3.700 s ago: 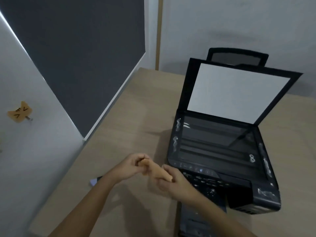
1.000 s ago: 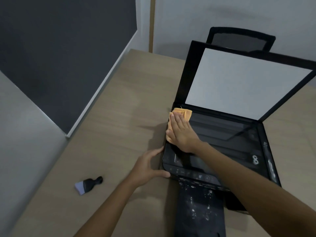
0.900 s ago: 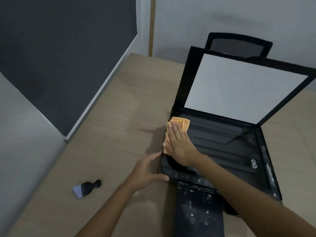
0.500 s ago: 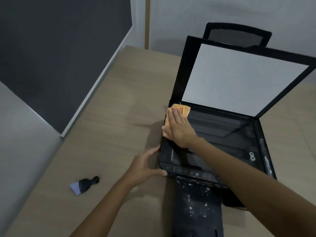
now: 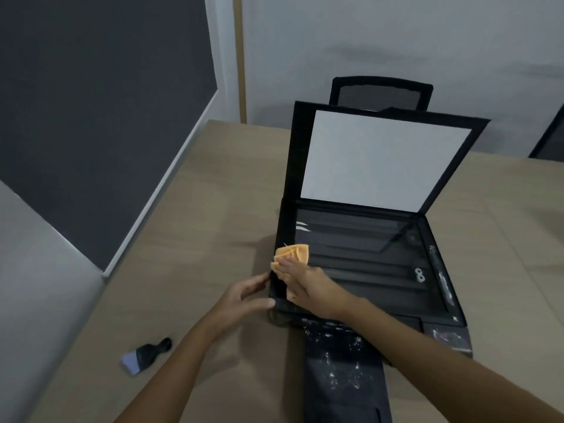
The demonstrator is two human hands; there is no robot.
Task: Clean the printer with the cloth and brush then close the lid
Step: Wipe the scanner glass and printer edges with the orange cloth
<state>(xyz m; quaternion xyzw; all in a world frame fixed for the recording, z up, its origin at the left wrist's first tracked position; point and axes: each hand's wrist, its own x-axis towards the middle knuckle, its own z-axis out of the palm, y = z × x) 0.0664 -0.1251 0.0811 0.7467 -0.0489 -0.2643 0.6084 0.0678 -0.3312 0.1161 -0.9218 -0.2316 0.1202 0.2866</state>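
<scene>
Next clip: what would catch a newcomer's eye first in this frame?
Probably the white underside of the raised lid, the brightest patch, at the back of the black printer. Next, the orange cloth under the right hand at the glass's left edge, while the left hand rests against the printer's front-left corner. The brush lies unused on the table, near left.

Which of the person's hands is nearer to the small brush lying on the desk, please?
The left. The left hand braces the printer's front-left corner, up and right of the brush; the right hand presses the cloth farther right.
</scene>
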